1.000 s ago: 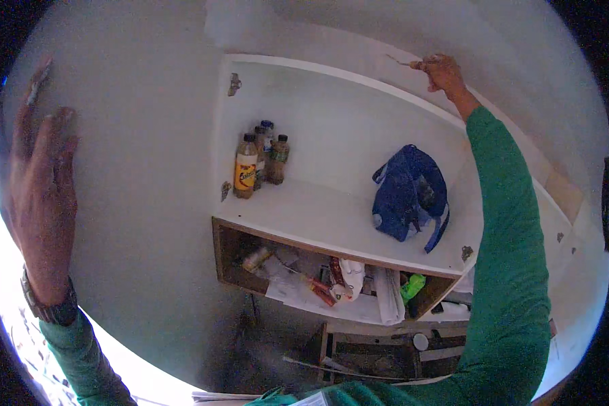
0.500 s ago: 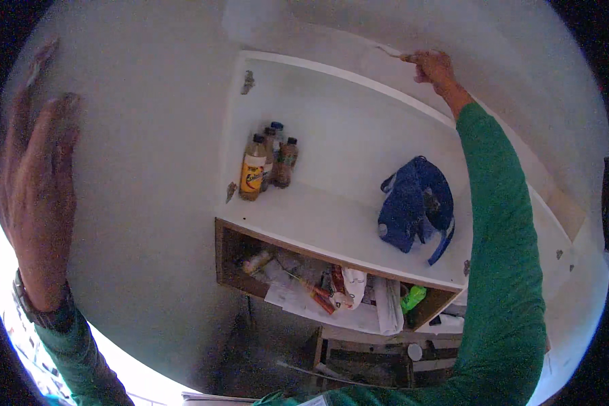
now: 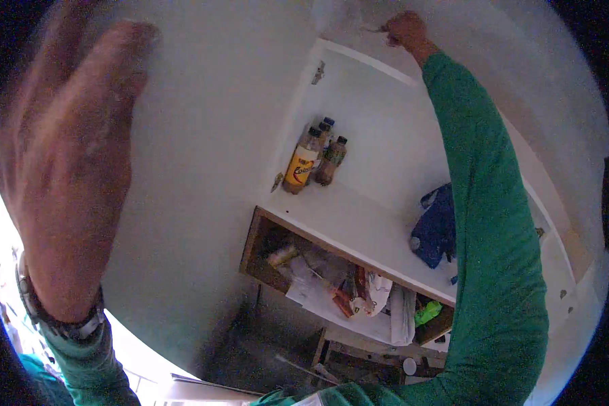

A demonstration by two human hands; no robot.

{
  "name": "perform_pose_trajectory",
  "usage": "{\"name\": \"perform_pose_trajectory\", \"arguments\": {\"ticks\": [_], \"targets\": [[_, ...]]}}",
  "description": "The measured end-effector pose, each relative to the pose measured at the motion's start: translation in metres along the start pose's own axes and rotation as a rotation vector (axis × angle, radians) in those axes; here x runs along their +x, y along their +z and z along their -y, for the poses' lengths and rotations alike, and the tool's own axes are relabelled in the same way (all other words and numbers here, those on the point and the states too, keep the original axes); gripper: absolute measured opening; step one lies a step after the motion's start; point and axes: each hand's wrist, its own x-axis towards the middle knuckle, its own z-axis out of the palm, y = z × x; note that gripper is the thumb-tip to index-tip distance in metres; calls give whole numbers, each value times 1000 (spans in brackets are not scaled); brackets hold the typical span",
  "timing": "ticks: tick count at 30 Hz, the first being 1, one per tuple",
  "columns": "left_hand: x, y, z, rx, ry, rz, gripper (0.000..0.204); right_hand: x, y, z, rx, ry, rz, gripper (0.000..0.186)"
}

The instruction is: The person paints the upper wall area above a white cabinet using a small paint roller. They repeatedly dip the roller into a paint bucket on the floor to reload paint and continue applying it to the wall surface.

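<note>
L hand (image 3: 64, 176) flat, open on white cabinet side panel (image 3: 203, 203); R hand (image 3: 404, 28) clenched on thin tool (image 3: 374, 29) at cabinet top edge — overreach, slip could knock bottles (image 3: 314, 159) below.

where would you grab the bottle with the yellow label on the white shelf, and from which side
Grip the bottle with the yellow label around its body at the label, coming from the open front of the white shelf. It stands upright at the front left of the cluster of bottles, so its front is free, while the others crowd in behind it and to its right. A top grasp at the dark cap would probably also work.
</note>
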Motion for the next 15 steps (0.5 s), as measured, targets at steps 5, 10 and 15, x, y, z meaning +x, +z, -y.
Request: {"name": "perform_pose_trajectory", "arguments": {"ticks": [5,10,15], "targets": [[-8,-7,8,47,18,26,25,-21,-71,66,-146,65,-41,24],[-7,-4,4,-7,8,8,24,-32,-49,50,98,127,-59,17],[-8,4,10,-27,5,24,24,-79,-64,35,35,128,59,18]]}}
